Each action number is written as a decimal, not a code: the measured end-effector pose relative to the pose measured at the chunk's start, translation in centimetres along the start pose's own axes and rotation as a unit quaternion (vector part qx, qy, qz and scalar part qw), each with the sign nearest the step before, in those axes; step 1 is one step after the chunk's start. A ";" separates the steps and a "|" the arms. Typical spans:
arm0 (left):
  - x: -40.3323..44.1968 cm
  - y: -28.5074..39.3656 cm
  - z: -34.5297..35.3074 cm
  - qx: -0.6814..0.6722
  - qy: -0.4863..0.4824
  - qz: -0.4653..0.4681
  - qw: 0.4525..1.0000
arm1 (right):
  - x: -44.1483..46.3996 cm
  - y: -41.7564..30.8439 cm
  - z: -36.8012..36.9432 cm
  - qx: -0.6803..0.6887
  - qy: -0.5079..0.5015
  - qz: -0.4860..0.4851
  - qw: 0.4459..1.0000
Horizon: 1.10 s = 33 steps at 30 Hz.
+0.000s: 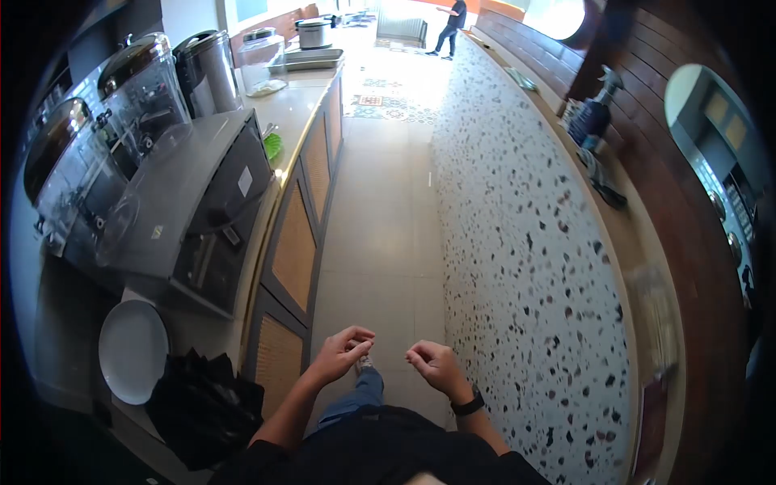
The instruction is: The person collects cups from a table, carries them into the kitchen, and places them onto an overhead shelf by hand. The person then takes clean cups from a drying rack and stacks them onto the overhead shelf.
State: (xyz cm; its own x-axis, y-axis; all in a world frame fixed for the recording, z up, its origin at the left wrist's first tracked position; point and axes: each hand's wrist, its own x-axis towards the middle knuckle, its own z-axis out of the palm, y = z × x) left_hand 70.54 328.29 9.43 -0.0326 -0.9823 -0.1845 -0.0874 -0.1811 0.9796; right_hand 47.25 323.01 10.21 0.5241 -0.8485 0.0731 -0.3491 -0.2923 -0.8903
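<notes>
My left hand (343, 356) is held in front of my body above the walkway floor, fingers loosely bent with a gap to the thumb. It holds nothing that I can see. To its right, my right hand (437, 368), with a dark band (468, 403) on the wrist, hangs at about the same height. Its fingers curl loosely, and no thing shows in them. The hands are apart from each other and touch neither the cabinets (279, 356) on the left nor the speckled wall (525, 323) on the right.
On the left counter stand a grey microwave-like box (182, 210), drink dispensers (69, 170), a white plate (134, 352) and a black bag (206, 404). A spray bottle (594, 113) sits on the right ledge. A person (453, 28) stands at the far end.
</notes>
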 end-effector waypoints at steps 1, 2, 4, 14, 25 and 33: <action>2.1 1.1 -1.1 0.021 0.003 0.003 1.000 | 2.5 -0.1 0.5 0.011 -0.021 -0.025 0.999; 4.2 2.2 -2.1 0.042 0.004 0.007 0.999 | 4.7 -0.3 0.7 0.020 -0.045 -0.029 0.998; 8.3 4.1 -3.8 0.035 0.001 0.025 0.999 | 9.7 -0.5 0.4 0.032 -0.088 -0.043 0.995; 26.7 7.5 -8.5 0.058 -0.073 0.041 0.995 | 26.5 6.4 -4.3 0.072 -0.010 0.057 0.996; 49.9 12.2 -14.5 0.077 -0.005 0.027 0.997 | 51.3 12.9 -12.0 0.034 -0.065 0.021 0.997; 64.4 17.1 -17.5 0.088 0.029 0.056 0.994 | 70.6 12.8 -18.9 -0.012 -0.062 -0.076 0.995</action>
State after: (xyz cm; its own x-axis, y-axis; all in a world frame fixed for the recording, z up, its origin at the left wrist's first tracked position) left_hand 84.41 261.07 15.74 0.0053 -0.9979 -0.0650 -0.2603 -0.0641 0.9634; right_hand 65.11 251.03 12.43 0.6637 -0.7330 0.1489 -0.2764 -0.4253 -0.8618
